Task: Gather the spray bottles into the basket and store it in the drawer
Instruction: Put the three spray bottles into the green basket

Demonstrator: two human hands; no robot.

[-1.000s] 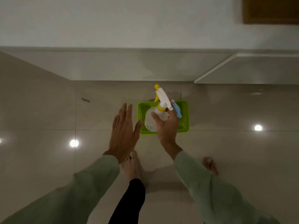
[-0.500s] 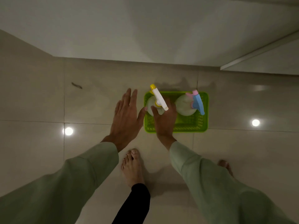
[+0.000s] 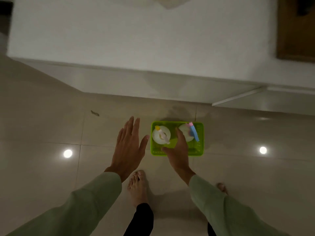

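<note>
Logging stock: two spray bottles (image 3: 161,135) stood in basket (image 3: 200,151); drawer storage remained.
My left hand (image 3: 129,147) spread, empty; right hand (image 3: 177,150) loosely spread over the basket.

Home interior; glossy tiled floor (image 3: 51,126); bare feet (image 3: 137,186)

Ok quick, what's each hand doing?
Left hand: open, flat, holding nothing.
Right hand: open above the green basket, holding nothing.
</note>
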